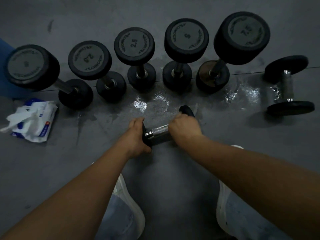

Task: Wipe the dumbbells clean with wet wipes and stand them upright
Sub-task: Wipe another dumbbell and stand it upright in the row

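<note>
White wipes spill from the wet wipes pack (32, 118), which lies on the grey floor (69, 170) at the left, well apart from both hands. Beyond it, five upright dumbbells (134, 44) stand in a row along the far side, each on one head. In front of the row's middle a wet patch (152, 103) shines on the floor. Just nearer than that patch is the small dumbbell (158, 132), held between the two hands straight ahead of the person. Its long axis runs across the view, from near-left to slightly farther right, so it is close to level and not yet on end. The left hand (136, 135) is curled round the left head, its fingers wrapped over the rim. The right hand (185, 126) is closed over the right end of the knurled handle, and the right head shows just beyond its knuckles. Both hands are on the dumbbell, so neither is nearer. I cannot tell whether a wipe sits under either palm, nor whether the dumbbell touches the floor. To stand it, I judge that the axis must swing up with one head going down. At the far right a lying dumbbell (288, 85) rests on its side with its axis running near to far, nearer the right arm.
</note>
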{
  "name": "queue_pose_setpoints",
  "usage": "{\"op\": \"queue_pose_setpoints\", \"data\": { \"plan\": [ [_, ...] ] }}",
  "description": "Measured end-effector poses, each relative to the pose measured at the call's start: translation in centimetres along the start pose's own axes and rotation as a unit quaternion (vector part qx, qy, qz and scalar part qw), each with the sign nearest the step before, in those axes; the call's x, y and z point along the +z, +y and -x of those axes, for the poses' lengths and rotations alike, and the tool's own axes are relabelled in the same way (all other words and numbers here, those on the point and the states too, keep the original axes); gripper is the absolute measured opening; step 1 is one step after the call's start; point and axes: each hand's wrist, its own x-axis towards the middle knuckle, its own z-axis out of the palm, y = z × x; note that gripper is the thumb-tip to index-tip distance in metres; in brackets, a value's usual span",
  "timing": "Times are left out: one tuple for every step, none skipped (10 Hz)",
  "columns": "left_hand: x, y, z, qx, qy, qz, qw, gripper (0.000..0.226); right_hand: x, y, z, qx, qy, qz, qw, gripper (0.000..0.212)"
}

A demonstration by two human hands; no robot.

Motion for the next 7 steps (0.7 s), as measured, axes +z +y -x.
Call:
{"op": "queue_pose_setpoints", "data": {
  "plan": [
    [0.2, -0.1, -0.1, 0.003, 0.000, 0.003, 1.000, 0.126, -0.1, -0.3, 0.8, 0.021, -0.054, -0.079, 0.995, 0.031],
    [0.2, -0.2, -0.3, 0.003, 0.004, 0.003, 1.000, 0.125, 0.1, -1.3, 1.6, 0.018, -0.045, -0.223, 0.974, 0.026],
    [0.3, -0.2, -0.2, 0.005, 0.009, 0.009, 1.000, 0.126, 2.4, -1.8, 2.0, 0.276, -0.040, -0.631, 0.724, 0.017],
    [0.8, -0.3, 0.2, 0.010, 0.020, 0.002, 1.000, 0.124, 6.6, -2.2, 3.4, 0.316, -0.033, -0.834, 0.451, 0.026],
    [1.2, -0.2, 0.9, 0.013, 0.034, -0.006, 0.999, 0.124, 5.7, -1.5, 2.4, 0.360, -0.001, -0.836, 0.414, 0.028],
    [1.5, -0.2, 1.3, 0.012, 0.035, -0.017, 0.999, 0.124, 5.0, -1.0, 1.3, 0.369, 0.026, -0.928, -0.034, 0.023],
    [1.5, -0.2, 1.2, 0.012, 0.037, -0.023, 0.999, 0.124, 5.0, -0.9, 0.2, 0.383, 0.016, -0.916, -0.119, 0.033]
  ]
}}
